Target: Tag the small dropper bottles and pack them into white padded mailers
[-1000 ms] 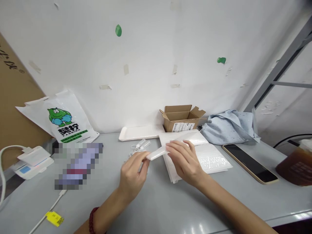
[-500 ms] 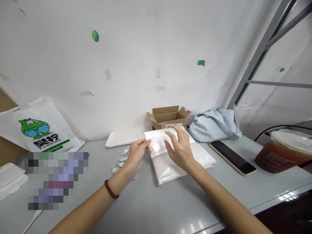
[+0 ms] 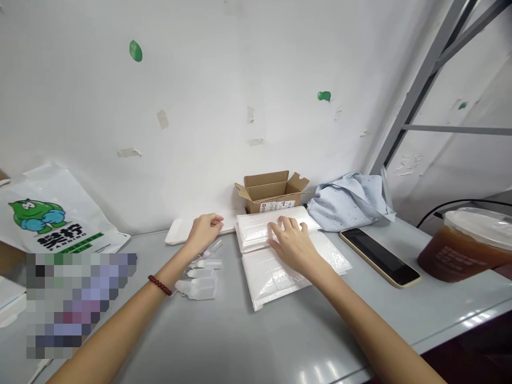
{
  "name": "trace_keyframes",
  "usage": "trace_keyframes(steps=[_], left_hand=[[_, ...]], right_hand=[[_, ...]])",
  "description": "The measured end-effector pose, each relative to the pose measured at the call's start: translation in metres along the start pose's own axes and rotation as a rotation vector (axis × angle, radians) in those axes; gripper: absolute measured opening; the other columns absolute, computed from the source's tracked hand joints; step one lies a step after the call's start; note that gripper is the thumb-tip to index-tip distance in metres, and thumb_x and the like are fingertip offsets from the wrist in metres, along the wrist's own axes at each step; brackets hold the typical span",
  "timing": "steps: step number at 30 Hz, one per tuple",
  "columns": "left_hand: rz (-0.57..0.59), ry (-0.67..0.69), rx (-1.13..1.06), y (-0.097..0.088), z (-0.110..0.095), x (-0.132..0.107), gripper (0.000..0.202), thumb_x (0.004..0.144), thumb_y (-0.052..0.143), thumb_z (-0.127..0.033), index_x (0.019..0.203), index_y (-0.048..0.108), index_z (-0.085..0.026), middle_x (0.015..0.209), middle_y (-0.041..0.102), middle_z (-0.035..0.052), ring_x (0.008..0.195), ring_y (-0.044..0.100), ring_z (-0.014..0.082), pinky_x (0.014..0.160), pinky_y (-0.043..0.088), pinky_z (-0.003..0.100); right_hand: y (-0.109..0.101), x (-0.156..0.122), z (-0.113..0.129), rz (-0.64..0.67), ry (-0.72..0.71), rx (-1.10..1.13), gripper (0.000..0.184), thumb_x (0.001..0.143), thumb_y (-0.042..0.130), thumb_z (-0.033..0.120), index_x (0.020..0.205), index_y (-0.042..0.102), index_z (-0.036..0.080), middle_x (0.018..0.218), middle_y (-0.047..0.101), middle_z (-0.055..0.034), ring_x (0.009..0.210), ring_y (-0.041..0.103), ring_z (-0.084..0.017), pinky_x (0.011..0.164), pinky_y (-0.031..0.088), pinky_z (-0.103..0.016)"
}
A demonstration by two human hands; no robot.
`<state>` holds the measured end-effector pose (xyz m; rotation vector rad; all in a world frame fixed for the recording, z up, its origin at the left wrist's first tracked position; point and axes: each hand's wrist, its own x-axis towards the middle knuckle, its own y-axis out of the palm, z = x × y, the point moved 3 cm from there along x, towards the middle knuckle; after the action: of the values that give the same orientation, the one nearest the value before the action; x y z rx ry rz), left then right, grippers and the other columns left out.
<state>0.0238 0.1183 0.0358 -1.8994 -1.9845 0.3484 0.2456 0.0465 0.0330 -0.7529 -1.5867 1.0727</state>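
Note:
My right hand (image 3: 291, 242) lies flat, fingers spread, pressing on a white padded envelope (image 3: 264, 228) that tops a stack of white bubble mailers (image 3: 276, 274) on the grey table. My left hand (image 3: 205, 230) hovers with fingers curled at the edge of a flat white tray (image 3: 180, 232), just above several small clear plastic bottles (image 3: 200, 272). Nothing shows in its fingers. A red bead bracelet (image 3: 160, 285) sits on my left wrist.
An open cardboard box (image 3: 272, 191) stands at the wall behind the mailers, with a light blue cloth (image 3: 348, 200) to its right. A phone (image 3: 380, 257) lies face up, and a lidded cup of brown drink (image 3: 466, 242) stands far right. A printed plastic bag (image 3: 52, 218) leans left.
My left hand let go of the envelope and moved left toward the tray. My right hand lowered flat onto the envelope, now lying on the stack. The view shifted slightly right.

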Motion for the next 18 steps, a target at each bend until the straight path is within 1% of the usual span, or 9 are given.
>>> trace_keyframes(steps=[2, 4, 6, 9, 12, 15, 18], left_hand=[[-0.010, 0.077, 0.137, -0.017, 0.007, 0.007, 0.013, 0.054, 0.067, -0.016, 0.067, 0.067, -0.019, 0.077, 0.071, 0.0069, 0.094, 0.061, 0.0302, 0.093, 0.040, 0.042], [-0.001, 0.126, 0.246, -0.030, 0.017, 0.013, 0.011, 0.052, 0.068, -0.019, 0.063, 0.068, -0.021, 0.079, 0.072, 0.0069, 0.097, 0.059, 0.0324, 0.094, 0.037, 0.041], [0.019, 0.153, 0.320, -0.038, 0.028, 0.018, 0.009, 0.053, 0.068, -0.024, 0.062, 0.069, -0.022, 0.080, 0.072, 0.0069, 0.096, 0.059, 0.0326, 0.092, 0.038, 0.040], [0.094, 0.243, 0.507, -0.041, 0.038, 0.025, 0.015, 0.061, 0.066, -0.033, 0.068, 0.071, -0.022, 0.084, 0.072, 0.0075, 0.094, 0.059, 0.0306, 0.087, 0.040, 0.036], [0.181, 0.344, 0.710, -0.040, 0.040, 0.029, 0.021, 0.067, 0.063, -0.039, 0.076, 0.073, -0.022, 0.088, 0.071, 0.0082, 0.092, 0.059, 0.0287, 0.080, 0.042, 0.032], [0.218, 0.351, 0.772, -0.040, 0.038, 0.029, 0.019, 0.073, 0.059, -0.037, 0.076, 0.073, -0.023, 0.086, 0.070, 0.0080, 0.091, 0.059, 0.0273, 0.077, 0.041, 0.031], [0.190, 0.342, 0.750, -0.039, 0.038, 0.025, 0.018, 0.076, 0.056, -0.030, 0.073, 0.072, -0.022, 0.085, 0.070, 0.0076, 0.089, 0.059, 0.0260, 0.076, 0.041, 0.031]], right_hand=[[-0.001, 0.000, 0.001, 0.001, -0.003, -0.001, 0.024, 0.088, 0.053, 0.029, 0.109, 0.057, 0.018, 0.106, 0.056, -0.0156, 0.100, 0.049, -0.029, 0.078, 0.038, -0.043], [-0.001, 0.000, 0.002, 0.000, -0.006, 0.001, 0.023, 0.087, 0.054, 0.029, 0.109, 0.057, 0.020, 0.106, 0.055, -0.0146, 0.100, 0.049, -0.028, 0.078, 0.038, -0.042], [0.000, 0.000, 0.003, -0.010, -0.014, -0.001, 0.023, 0.087, 0.054, 0.028, 0.108, 0.058, 0.021, 0.106, 0.055, -0.0140, 0.099, 0.049, -0.028, 0.078, 0.037, -0.042], [0.002, 0.000, 0.006, -0.035, -0.037, -0.017, 0.024, 0.088, 0.052, 0.027, 0.110, 0.057, 0.021, 0.109, 0.055, -0.0153, 0.100, 0.048, -0.029, 0.079, 0.037, -0.043], [0.003, 0.000, 0.011, -0.036, -0.072, -0.033, 0.026, 0.088, 0.052, 0.027, 0.112, 0.056, 0.020, 0.117, 0.053, -0.0178, 0.104, 0.048, -0.030, 0.081, 0.036, -0.046], [0.003, -0.002, 0.015, -0.029, -0.097, -0.037, 0.026, 0.087, 0.053, 0.026, 0.112, 0.056, 0.020, 0.121, 0.052, -0.0184, 0.107, 0.047, -0.032, 0.084, 0.035, -0.049], [0.003, -0.004, 0.018, -0.028, -0.127, -0.019, 0.025, 0.088, 0.052, 0.027, 0.111, 0.057, 0.020, 0.122, 0.053, -0.0179, 0.109, 0.048, -0.031, 0.085, 0.036, -0.049]])
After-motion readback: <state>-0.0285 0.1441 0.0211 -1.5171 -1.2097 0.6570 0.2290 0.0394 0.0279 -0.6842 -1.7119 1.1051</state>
